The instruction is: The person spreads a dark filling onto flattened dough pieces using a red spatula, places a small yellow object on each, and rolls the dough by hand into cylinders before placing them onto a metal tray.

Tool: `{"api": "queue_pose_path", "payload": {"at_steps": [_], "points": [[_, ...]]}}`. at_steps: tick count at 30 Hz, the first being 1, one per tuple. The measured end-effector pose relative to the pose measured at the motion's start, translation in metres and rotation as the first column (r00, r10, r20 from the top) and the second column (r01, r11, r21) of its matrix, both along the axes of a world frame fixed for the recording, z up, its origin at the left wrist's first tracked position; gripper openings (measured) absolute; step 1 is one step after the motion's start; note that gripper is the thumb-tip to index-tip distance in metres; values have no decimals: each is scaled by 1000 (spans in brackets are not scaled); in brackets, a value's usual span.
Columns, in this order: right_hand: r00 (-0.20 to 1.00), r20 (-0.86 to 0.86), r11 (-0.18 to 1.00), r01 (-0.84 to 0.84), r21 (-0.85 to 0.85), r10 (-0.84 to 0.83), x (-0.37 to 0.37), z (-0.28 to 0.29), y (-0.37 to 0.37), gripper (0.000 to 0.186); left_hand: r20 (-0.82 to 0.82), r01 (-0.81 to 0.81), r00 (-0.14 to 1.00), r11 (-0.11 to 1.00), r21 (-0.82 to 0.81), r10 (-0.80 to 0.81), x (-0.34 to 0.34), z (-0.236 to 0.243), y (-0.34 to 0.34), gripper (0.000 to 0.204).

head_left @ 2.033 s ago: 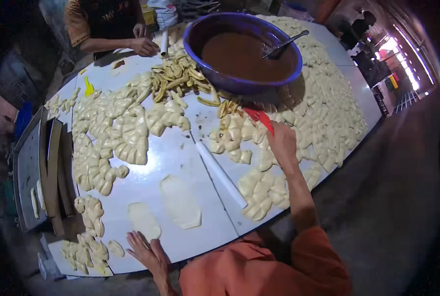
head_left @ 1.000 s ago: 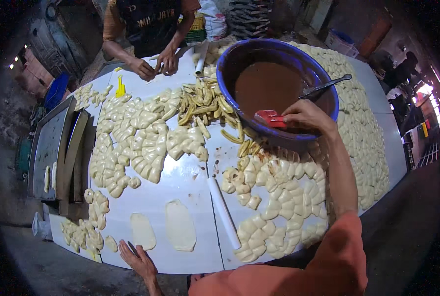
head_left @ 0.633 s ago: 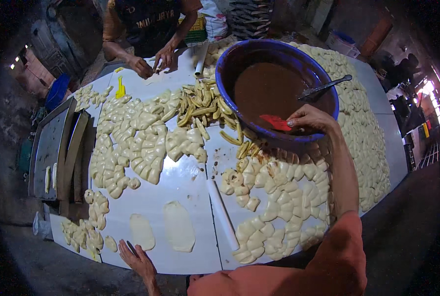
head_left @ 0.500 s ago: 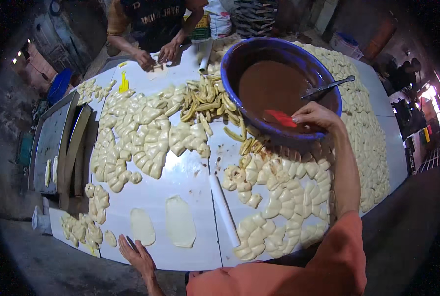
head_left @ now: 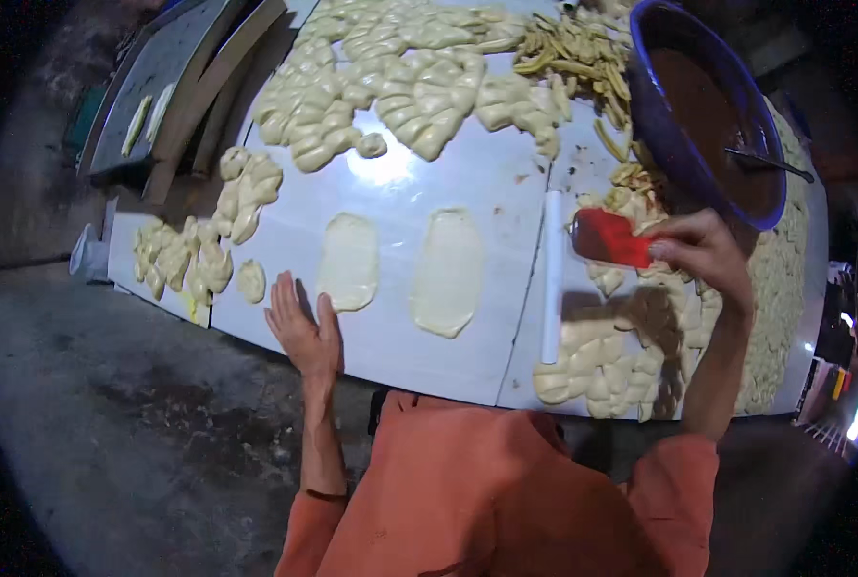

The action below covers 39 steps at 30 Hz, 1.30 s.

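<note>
The hands I see are well apart. The right hand (head_left: 706, 248) pinches a red scraper (head_left: 625, 242), loaded with brown paste (head_left: 594, 231), above the counter's (head_left: 395, 341) right side, near the white tube (head_left: 552, 288) and blue bowl (head_left: 658, 144); the left hand (head_left: 304, 332) spreads bare at the near edge, beside the left dough sheet (head_left: 350, 262). Carrying paste seems the step; the next move calls for a level wrist.

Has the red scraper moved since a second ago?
Yes: the red scraper has moved leftward and nearer the person, out from over the blue basin toward the white rod.
</note>
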State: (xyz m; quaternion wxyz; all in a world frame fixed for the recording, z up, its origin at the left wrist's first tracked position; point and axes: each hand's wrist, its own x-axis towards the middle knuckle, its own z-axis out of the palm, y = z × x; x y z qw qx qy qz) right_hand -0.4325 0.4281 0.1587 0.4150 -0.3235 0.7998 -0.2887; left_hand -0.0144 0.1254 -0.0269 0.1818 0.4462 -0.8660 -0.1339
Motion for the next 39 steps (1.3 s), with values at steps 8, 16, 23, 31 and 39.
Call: {"api": "queue_pose_path", "payload": {"at_steps": [8,16,23,31,39], "points": [[796,-523,939,-344,26,306,138,-52,-78,22,-29,-23,999,999,24,24,5,4,-1,65],[517,-835,935,-356,-7,190,161,-50,-85,23,-41,-4,999,999,54,6,3,3,-2,67],[564,-796,944,-328,28,220,177,-70,-69,23,-24,-3,1000,997,76,5,3,6,-2,64],[573,-815,970,-235,-63,86,186,-80,-64,21,-18,6,1000,999,45,-5,4,3,-3,64],[583,-812,972,-177,-155,-24,178,-96,-58,15,-20,5,1000,999,33,-4,2,3,-2,63]]}}
